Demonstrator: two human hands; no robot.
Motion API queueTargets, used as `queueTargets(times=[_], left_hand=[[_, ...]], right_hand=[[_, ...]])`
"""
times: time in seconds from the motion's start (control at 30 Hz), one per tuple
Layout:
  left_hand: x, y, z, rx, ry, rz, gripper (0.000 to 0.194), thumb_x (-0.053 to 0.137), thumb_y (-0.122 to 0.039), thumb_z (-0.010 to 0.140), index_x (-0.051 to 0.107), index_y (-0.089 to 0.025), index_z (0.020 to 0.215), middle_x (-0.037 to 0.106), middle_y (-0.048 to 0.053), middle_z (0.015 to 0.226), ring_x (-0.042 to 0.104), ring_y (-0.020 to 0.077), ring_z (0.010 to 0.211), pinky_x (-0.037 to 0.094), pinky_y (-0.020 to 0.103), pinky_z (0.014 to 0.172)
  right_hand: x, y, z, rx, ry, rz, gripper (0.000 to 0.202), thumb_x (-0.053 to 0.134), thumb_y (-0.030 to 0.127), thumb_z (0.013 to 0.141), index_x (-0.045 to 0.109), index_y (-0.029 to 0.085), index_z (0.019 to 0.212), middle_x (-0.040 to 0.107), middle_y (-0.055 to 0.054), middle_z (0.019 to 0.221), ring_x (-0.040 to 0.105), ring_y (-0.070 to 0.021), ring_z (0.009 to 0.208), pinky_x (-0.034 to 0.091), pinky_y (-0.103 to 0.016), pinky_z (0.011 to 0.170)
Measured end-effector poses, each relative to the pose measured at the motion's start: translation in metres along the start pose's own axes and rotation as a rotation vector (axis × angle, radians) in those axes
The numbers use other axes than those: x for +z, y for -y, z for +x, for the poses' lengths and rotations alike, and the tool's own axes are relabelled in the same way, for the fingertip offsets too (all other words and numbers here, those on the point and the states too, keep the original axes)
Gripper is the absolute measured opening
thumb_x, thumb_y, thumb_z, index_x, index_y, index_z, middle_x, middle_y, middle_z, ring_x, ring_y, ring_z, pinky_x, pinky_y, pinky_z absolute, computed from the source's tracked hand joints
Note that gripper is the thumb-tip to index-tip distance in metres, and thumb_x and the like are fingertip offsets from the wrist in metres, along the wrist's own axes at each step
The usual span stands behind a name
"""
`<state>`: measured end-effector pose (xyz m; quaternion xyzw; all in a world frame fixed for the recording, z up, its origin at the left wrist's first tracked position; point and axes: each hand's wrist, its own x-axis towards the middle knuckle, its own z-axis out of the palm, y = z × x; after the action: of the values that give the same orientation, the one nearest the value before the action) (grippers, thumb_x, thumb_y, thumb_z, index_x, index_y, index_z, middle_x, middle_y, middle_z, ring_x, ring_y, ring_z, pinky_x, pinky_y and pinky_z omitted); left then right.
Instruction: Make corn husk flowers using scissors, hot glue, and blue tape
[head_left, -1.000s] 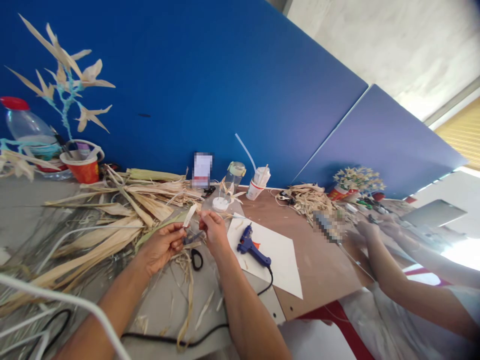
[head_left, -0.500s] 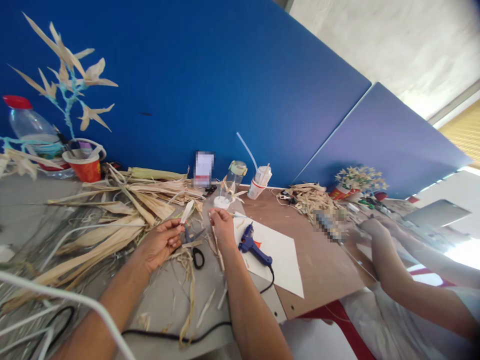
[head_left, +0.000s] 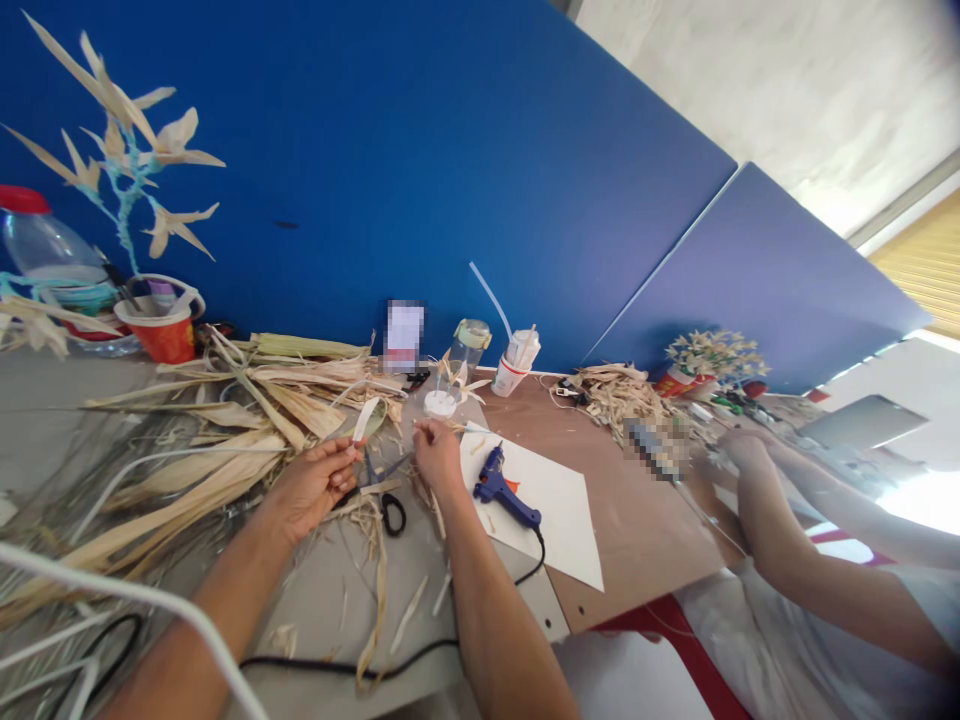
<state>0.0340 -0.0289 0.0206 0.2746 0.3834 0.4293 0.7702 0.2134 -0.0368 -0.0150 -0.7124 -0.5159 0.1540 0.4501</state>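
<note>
My left hand [head_left: 319, 482] is closed, pinching a pale petal-shaped strip of dried corn husk [head_left: 366, 420] that points upward. To its right, my right hand [head_left: 438, 458] has its fingertips pressed together; whatever they hold is too small to make out. Scissors [head_left: 394, 514] with black handles lie on the table between and below the hands, among husk scraps. A blue glue gun [head_left: 508, 492] rests on a white board [head_left: 574, 520] right of my right hand. Just beyond that hand, husk petals stand in a small white round base [head_left: 440, 405].
Corn husks [head_left: 247, 450] are heaped on the left. At the back are a red cup [head_left: 166, 338] with a husk-flower branch, a clear jar [head_left: 471, 345] and a paper cup [head_left: 510, 377]. White tubing [head_left: 150, 595] crosses the lower left. A co-worker's arm [head_left: 780, 530] is at the right.
The view has shifted slightly, so most things sit a little further left. The husk strip in my left hand has tilted a little. Both hands keep their pinched pose.
</note>
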Motion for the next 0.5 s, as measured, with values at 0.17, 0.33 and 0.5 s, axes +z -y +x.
queueTargets(times=[0.17,0.33,0.5], left_hand=[[-0.001,0.001,0.000,0.005,0.024,0.003,0.013,0.062,0.002,0.070,0.064,-0.009,0.075,0.054,-0.001,0.059,0.033,0.0004,0.040,0.032,0.012,0.039],[-0.003,0.003,0.002,0.001,0.032,0.050,0.009,0.064,0.000,0.069,0.067,-0.007,0.075,0.051,-0.002,0.056,0.035,0.0009,0.041,0.032,0.012,0.040],[-0.006,0.006,0.005,0.009,0.044,0.083,0.010,0.066,-0.005,0.069,0.068,-0.008,0.078,0.056,0.001,0.061,0.036,0.0010,0.042,0.032,0.013,0.040]], right_hand=[[0.001,0.006,-0.005,-0.084,0.063,-0.383,0.020,0.053,0.016,0.081,0.072,0.017,0.080,0.068,-0.008,0.084,0.057,-0.0199,0.084,0.039,-0.029,0.077],[0.008,0.010,-0.010,-0.136,0.111,-0.597,0.018,0.059,0.025,0.081,0.073,0.017,0.089,0.068,-0.013,0.097,0.054,-0.0270,0.097,0.036,-0.035,0.079],[0.014,0.010,-0.009,-0.156,0.120,-0.615,0.019,0.053,0.021,0.083,0.071,0.015,0.085,0.067,-0.014,0.095,0.054,-0.0273,0.097,0.036,-0.036,0.078]])
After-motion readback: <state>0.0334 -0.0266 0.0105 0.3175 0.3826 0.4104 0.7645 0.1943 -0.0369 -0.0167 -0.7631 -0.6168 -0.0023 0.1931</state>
